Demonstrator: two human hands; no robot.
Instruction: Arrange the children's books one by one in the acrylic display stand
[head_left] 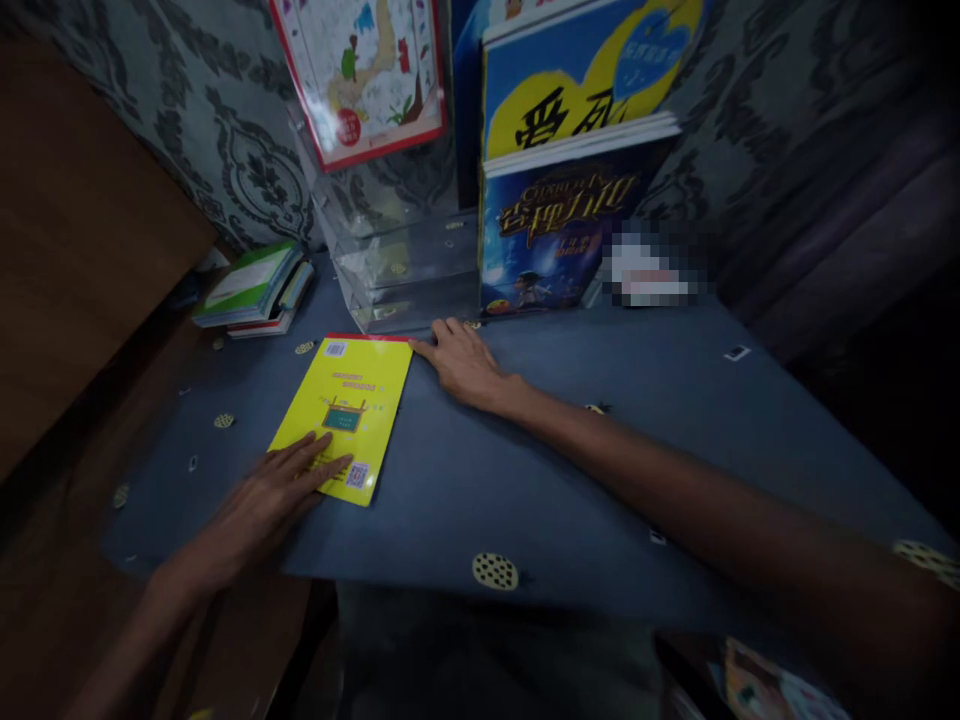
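Yellow book (367,395) | left hand (281,485) spread atop | right hand (466,362) unclenched, touching its corner

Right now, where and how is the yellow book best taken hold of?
Probably by its long right edge, coming from the right with the right hand, thumb above and fingers underneath. The yellow book is thin and lies flat on the table, so that edge likely needs lifting first; it is mostly uncovered, whereas the left hand covers the near-left part.

Book (352,395) on table (480,490) before rack (405,265); book stack (251,285) behind, left.
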